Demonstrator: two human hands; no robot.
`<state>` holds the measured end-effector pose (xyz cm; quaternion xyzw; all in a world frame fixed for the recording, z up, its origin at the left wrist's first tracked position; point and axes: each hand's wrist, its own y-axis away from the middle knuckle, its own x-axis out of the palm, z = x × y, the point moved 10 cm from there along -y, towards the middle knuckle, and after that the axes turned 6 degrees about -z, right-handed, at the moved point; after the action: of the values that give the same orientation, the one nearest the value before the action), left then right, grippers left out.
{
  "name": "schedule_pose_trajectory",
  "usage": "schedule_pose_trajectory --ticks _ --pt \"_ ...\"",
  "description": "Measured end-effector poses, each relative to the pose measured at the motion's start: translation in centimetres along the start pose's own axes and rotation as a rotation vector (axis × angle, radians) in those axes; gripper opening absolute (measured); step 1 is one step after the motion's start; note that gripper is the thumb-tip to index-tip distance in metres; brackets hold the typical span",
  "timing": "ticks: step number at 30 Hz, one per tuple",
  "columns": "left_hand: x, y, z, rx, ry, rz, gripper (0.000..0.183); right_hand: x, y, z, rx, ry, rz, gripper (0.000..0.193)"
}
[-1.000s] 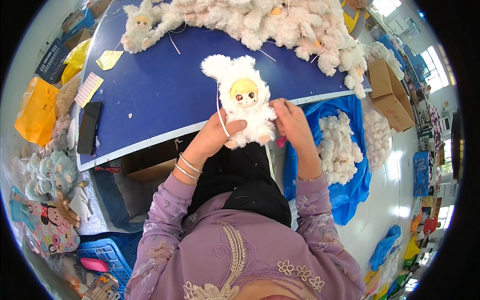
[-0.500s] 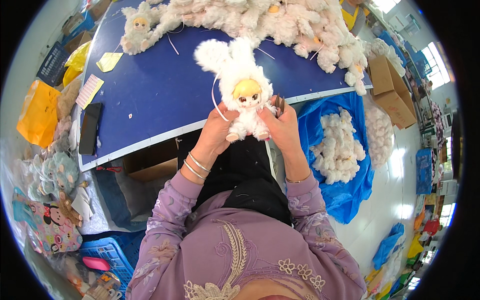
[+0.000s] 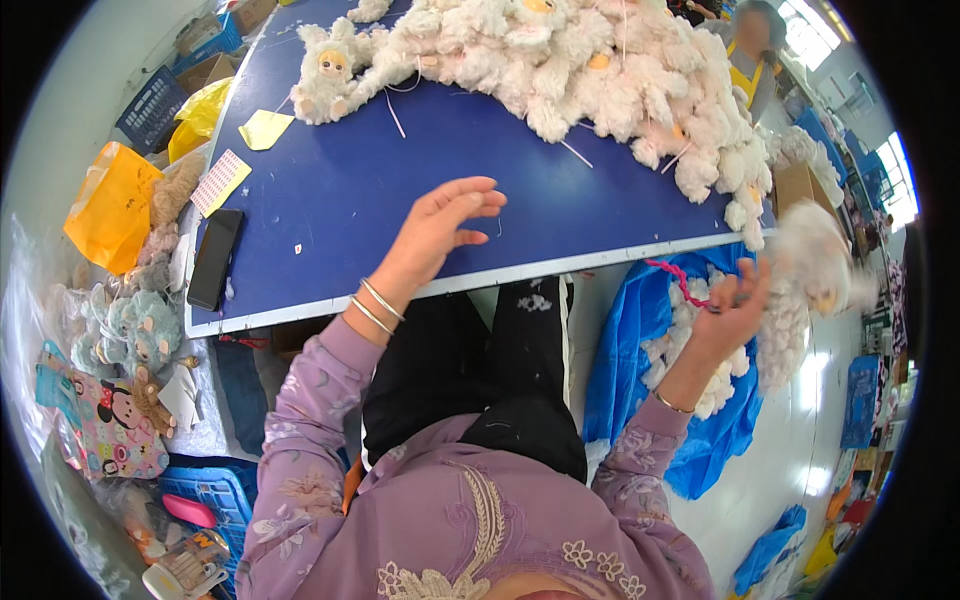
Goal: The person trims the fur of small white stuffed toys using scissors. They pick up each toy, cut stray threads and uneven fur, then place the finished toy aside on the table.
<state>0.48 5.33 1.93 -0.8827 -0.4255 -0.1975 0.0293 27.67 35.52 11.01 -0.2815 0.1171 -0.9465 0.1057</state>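
Note:
My left hand (image 3: 450, 228) hovers over the near edge of the blue table (image 3: 350, 210), fingers stretched out and nothing in them. Out to the right, my right hand (image 3: 732, 312) is raised above a blue plastic bag (image 3: 610, 370). Small dark thread snips (image 3: 742, 296) are tucked in its fingers, partly hidden and blurred. A twisted pink cord (image 3: 682, 280) trails from that hand. Just beyond it, a white plush doll (image 3: 815, 255) is smeared by motion and looks to be in the air, apart from the fingers. White fluffy pieces (image 3: 715, 395) lie in the bag.
A large heap of white plush dolls (image 3: 600, 70) covers the table's far side; one doll (image 3: 330, 75) sits at its left end. A phone (image 3: 215, 260) and paper sheets (image 3: 220, 183) lie along the left edge. A cardboard box (image 3: 795, 185) stands right. Blue crates (image 3: 215, 490) are lower left.
The white plush doll has left both hands and moved far right. My right hand has swung right, still with the snips; my left hand has let go and opened. The view has shifted slightly.

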Motion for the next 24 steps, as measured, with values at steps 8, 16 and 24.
schedule_pose_trajectory --ticks 8,16,24 --pt "-9.7 -9.2 -8.2 0.707 -0.716 -0.399 0.023 8.9 1.6 -13.9 -0.235 0.794 0.416 0.02" --pt "-22.7 -18.3 -24.6 0.975 -1.262 -0.859 0.04 9.6 3.0 -14.1 -0.361 0.989 0.5 0.011" --pt "-29.2 -31.7 -13.0 0.071 -0.555 -0.251 0.055 8.8 3.2 -14.7 -0.308 1.032 0.453 0.01"
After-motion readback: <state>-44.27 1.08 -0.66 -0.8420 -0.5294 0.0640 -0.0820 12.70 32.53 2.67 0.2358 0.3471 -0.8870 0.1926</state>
